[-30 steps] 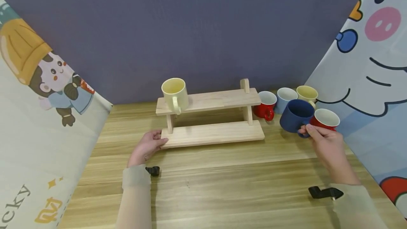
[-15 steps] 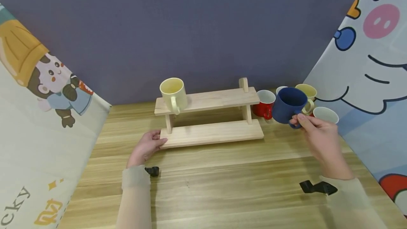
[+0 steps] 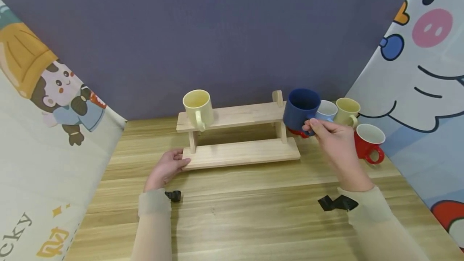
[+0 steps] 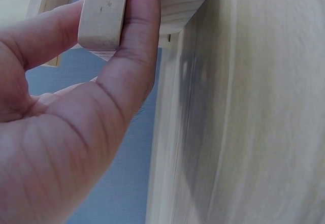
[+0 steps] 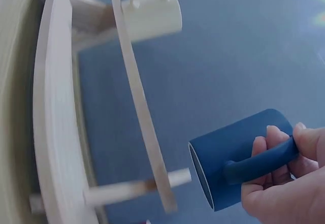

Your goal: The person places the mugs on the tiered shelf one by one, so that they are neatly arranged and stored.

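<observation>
On and near one rack (image 3: 243, 151), six mugs (image 3: 294, 117), one in hand (image 3: 334, 139)

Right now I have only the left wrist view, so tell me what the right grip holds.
Observer: The right grip holds a dark blue cylindrical mug by its handle.
Operator: Say whether that mug touches the flat upper shelf of the two-tier pale wooden rack.
Observer: It looks apart from the shelf; the right wrist view shows a gap between them.
Operator: Name the frontmost mug standing on the wood-grain tabletop, right of the rack.
Observer: In the head view, that is a red mug with a white inside.
</observation>
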A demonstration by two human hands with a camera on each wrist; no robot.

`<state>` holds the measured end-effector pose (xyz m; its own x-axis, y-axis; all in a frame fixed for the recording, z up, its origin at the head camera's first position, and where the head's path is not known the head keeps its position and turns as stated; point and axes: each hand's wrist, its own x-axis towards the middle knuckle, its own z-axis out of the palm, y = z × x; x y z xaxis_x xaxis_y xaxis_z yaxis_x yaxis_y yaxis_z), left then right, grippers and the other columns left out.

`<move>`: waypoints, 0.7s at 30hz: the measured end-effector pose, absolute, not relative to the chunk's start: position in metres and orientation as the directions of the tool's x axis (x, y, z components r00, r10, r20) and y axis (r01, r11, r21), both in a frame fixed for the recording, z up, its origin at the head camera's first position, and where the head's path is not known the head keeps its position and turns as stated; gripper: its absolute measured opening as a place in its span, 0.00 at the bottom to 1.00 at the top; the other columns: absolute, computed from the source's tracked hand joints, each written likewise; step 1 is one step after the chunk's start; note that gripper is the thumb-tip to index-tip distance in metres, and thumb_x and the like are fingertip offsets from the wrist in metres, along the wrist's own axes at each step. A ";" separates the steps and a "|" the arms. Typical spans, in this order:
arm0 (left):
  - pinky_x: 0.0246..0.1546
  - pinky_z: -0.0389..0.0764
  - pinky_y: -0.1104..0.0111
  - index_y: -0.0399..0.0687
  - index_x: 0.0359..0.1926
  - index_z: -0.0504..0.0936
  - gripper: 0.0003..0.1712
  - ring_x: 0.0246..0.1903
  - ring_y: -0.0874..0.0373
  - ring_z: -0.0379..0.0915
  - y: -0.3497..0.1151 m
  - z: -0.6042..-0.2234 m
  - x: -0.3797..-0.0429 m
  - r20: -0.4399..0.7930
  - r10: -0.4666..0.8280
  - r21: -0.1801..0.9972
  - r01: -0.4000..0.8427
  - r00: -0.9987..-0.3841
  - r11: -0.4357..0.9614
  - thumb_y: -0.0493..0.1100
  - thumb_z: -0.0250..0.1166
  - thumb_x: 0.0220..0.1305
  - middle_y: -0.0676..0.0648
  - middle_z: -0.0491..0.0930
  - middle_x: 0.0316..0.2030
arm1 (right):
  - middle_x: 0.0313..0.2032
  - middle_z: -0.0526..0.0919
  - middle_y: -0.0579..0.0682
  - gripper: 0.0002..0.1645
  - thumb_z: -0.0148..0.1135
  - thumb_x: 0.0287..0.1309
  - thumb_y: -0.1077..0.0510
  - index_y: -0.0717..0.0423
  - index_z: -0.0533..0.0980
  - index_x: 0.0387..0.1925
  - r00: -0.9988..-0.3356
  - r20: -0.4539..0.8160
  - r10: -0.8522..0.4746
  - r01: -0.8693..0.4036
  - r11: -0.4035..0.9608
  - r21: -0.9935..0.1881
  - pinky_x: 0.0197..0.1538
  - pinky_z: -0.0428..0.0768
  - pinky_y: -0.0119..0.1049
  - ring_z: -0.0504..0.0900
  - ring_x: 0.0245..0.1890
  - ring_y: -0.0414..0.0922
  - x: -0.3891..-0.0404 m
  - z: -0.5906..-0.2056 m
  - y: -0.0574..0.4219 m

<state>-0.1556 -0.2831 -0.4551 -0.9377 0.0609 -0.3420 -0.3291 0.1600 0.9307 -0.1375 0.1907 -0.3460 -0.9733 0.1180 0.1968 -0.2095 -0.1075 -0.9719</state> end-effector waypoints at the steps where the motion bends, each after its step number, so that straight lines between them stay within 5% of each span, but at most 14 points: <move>1: 0.50 0.80 0.67 0.24 0.76 0.48 0.40 0.48 0.53 0.74 -0.283 -0.455 -0.155 -0.342 0.061 0.930 -0.329 -0.938 0.164 0.32 0.61 0.74 0.32 0.66 0.60 | 0.35 0.88 0.50 0.20 0.68 0.67 0.54 0.70 0.85 0.47 -0.972 0.201 0.118 -0.210 -0.062 -0.976 0.51 0.79 0.26 0.84 0.42 0.43 -0.139 -0.345 0.185; 6: 0.51 0.80 0.66 0.24 0.76 0.48 0.40 0.49 0.52 0.74 -0.283 -0.455 -0.155 -0.341 0.062 0.930 -0.328 -0.938 0.163 0.32 0.60 0.74 0.31 0.65 0.60 | 0.34 0.88 0.51 0.23 0.68 0.67 0.50 0.70 0.85 0.45 -0.964 0.239 0.119 -0.237 0.034 -0.971 0.46 0.82 0.29 0.83 0.42 0.45 -0.151 -0.342 0.151; 21: 0.49 0.80 0.67 0.24 0.76 0.48 0.40 0.48 0.52 0.73 -0.281 -0.455 -0.155 -0.340 0.063 0.933 -0.328 -0.938 0.148 0.30 0.60 0.73 0.32 0.65 0.59 | 0.38 0.88 0.55 0.19 0.67 0.68 0.51 0.64 0.87 0.44 -0.964 0.260 0.048 -0.260 0.017 -0.966 0.58 0.77 0.39 0.82 0.48 0.47 -0.182 -0.348 0.066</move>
